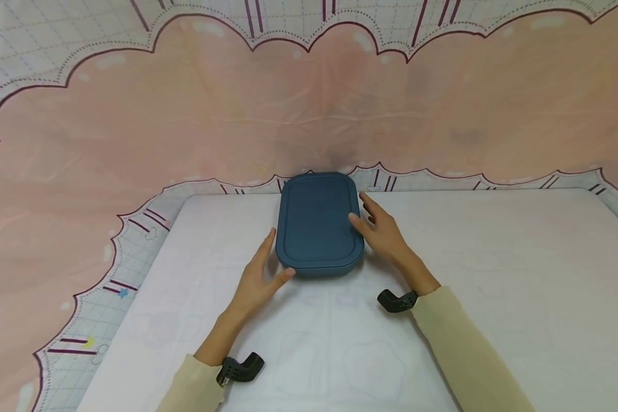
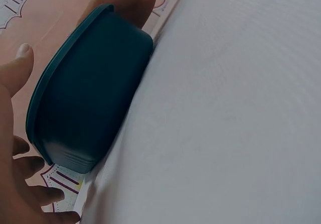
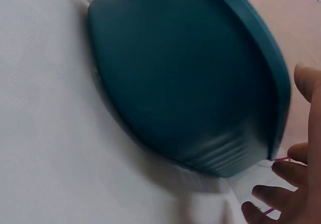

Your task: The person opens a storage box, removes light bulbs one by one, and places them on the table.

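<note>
A dark blue lunch box [image 1: 319,223] with rounded corners and a lid lies flat near the back edge of the white table. My left hand [image 1: 254,283] is beside its front left corner, thumb and fingers spread. The left wrist view shows a gap between the thumb and the teal-looking side of the lunch box [image 2: 95,88]. On the other side, my right hand [image 1: 383,232] has its thumb by the right rim. From the right wrist, the fingers of the right hand [image 3: 296,184] look relaxed and apart from the ribbed end of the lunch box [image 3: 185,73].
The white tabletop [image 1: 494,274] spreads around the box. A pink and white patterned cloth [image 1: 211,109] rises behind the table and hangs along its left side. Dark wrist cameras are strapped at both beige sleeves [image 1: 463,343].
</note>
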